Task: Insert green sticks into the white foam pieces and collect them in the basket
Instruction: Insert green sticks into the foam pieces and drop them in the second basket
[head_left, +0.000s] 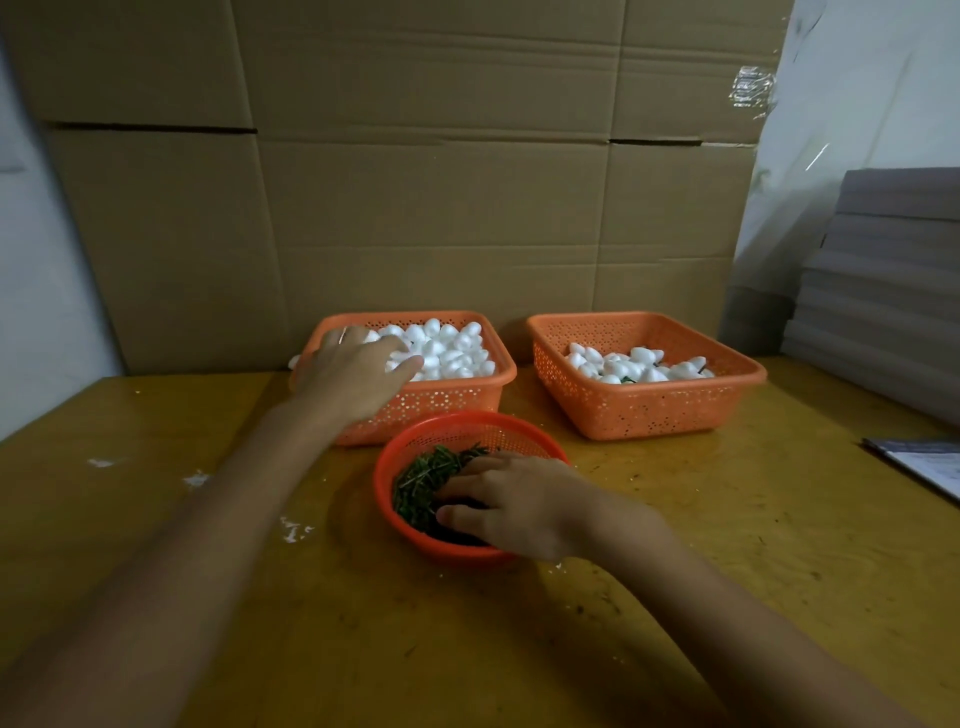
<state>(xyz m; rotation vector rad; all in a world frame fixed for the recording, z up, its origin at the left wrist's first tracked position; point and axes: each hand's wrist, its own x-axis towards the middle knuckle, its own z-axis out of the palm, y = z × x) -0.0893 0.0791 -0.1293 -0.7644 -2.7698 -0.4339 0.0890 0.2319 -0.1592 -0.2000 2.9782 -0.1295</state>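
An orange square basket (452, 402) at centre holds a heap of white foam pieces (447, 349). My left hand (356, 371) lies over its left side, fingers spread on the foam; what it grips is hidden. A second orange basket (670, 402) to the right holds foam pieces (631, 364) with bits of green among them. In front, a round red bowl (400, 467) holds green sticks (426, 480). My right hand (511, 501) reaches into the bowl, fingers curled down among the sticks; whether it holds one is not visible.
Everything stands on a yellow-brown table (727, 519) with white foam crumbs (293, 530) at the left. A large cardboard sheet (415, 182) stands behind the baskets. Grey stacked boards (883, 291) rise at the right, and a dark sheet (924, 465) lies at the right edge.
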